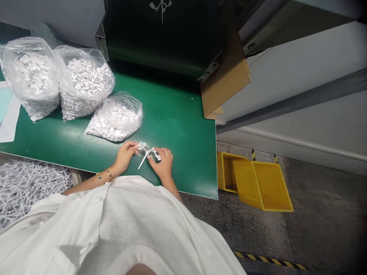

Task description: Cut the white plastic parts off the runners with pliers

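Note:
Over the front of the green table, a white branched plastic sprue with small parts on its arms is held between my two hands. Its long stem points down toward me. My left hand pinches the sprue's left branch with thumb and fingertips. On the other side, my right hand grips the right branch, the thumb near the centre. Just beyond my left hand lies a clear bag of small white pieces.
Two larger clear bags, a left one and a right one, hold white parts. A dark conveyor stands at the back, beside cardboard. Discarded white sprues fill a container at lower left. Yellow crates sit on the floor at right.

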The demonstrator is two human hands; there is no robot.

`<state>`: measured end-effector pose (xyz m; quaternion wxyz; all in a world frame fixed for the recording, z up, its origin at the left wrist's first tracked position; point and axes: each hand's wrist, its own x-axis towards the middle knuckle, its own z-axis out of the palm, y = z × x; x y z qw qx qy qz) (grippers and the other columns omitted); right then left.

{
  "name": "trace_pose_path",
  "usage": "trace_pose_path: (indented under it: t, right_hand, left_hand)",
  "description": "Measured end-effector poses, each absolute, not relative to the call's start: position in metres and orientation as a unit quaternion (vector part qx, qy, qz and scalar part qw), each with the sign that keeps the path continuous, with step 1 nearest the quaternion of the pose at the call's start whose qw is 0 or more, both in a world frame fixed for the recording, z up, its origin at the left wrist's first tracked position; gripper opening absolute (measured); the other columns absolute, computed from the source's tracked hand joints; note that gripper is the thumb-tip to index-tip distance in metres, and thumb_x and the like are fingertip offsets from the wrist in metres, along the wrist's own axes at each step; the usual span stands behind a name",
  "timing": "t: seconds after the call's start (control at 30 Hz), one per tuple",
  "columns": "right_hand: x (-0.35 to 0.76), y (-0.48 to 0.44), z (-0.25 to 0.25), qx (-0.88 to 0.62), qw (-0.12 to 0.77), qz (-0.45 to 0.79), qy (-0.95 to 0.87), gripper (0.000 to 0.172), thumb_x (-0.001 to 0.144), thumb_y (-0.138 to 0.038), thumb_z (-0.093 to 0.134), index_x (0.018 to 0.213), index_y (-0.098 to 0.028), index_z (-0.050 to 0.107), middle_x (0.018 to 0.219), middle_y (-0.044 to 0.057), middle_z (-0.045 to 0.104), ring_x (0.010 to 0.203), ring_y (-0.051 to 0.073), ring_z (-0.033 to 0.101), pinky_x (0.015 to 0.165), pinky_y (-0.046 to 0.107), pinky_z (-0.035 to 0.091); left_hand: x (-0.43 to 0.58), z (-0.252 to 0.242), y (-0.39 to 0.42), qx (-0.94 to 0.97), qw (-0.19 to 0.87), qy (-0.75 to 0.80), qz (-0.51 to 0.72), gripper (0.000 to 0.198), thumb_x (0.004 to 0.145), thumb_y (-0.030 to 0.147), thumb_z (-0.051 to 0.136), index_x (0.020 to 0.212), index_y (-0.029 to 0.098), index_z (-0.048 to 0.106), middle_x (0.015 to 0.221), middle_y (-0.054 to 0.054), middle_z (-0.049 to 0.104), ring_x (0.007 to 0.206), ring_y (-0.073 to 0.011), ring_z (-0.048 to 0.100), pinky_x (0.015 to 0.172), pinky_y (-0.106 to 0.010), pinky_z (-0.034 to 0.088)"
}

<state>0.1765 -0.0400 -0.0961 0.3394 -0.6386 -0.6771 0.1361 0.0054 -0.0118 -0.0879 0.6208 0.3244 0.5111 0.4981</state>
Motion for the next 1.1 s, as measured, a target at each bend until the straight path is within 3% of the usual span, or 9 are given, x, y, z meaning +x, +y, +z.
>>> trace_pose_path:
  t: [1.1]
  right_hand:
    - [0.1804, -0.0387, -0.0949, -0.608, 0.333, 0.152, -0.705, 0.017, 0.079, -0.038, 0.065, 0.089, -0.025, 0.067, 0.079, 0.000, 0.063, 0.087, 0.019, 0.054, 0.081, 0.033, 0.036]
  left_hand:
    - [0.0055, -0.0851, -0.0164, 0.411, 0.595, 0.494, 0.482, 0.025, 0.074, 0.038, 0.070, 0.085, 0.017, 0.060, 0.076, 0.002, 0.059, 0.061, -0.0081, 0.053, 0.062, -0.021, 0.043]
